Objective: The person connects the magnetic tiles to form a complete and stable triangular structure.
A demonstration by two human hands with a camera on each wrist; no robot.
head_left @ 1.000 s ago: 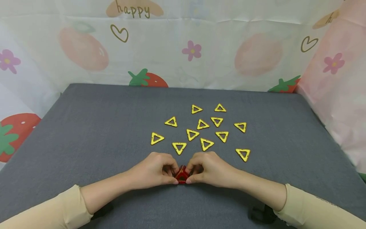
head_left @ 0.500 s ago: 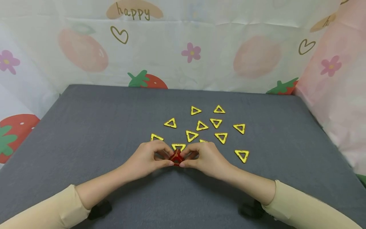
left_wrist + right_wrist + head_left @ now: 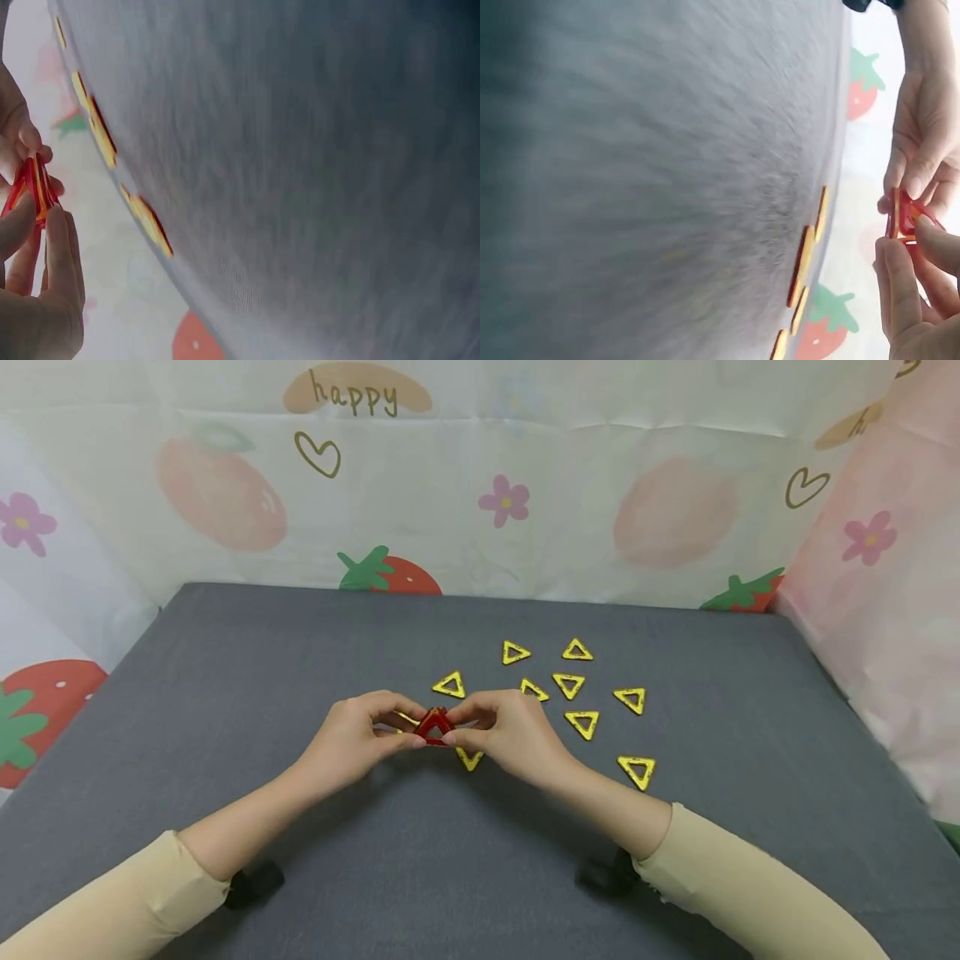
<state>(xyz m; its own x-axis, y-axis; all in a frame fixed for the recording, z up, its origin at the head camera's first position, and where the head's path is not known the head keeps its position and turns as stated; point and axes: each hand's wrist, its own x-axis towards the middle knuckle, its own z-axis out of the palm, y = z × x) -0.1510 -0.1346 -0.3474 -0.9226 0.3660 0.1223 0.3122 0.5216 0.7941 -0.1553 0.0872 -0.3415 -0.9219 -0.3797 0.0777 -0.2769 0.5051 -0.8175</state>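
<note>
Fingertips (image 3: pixel 60 244) from both sides pinch a small red piece (image 3: pixel 437 718) made of hollow triangular panels. The left hand (image 3: pixel 363 729) grips its left side between thumb and fingers; the right hand (image 3: pixel 510 731) does the same on its right, so neither is free. Both wrist views show the piece up in the air, off the grey cloth (image 3: pixel 420 877), and the right wrist view suggests at least 2 panels meeting at an angle. How many there are in all is hard to tell behind the fingers.

On the cloth lie flat yellow triangles (image 3: pixel 568 677), spread loosely beyond and beside the hands. 10 show at least in part, and the hands may cover more. The piece hangs over the front left of this group.

The step in hand looks like holding or adjusting a joined red shape. The next move seems to call for a level, even grip from the 2 hands, gentle enough not to fold or part the panels, and, if the piece is to be set down, a spot clear of the nearest triangles.
</note>
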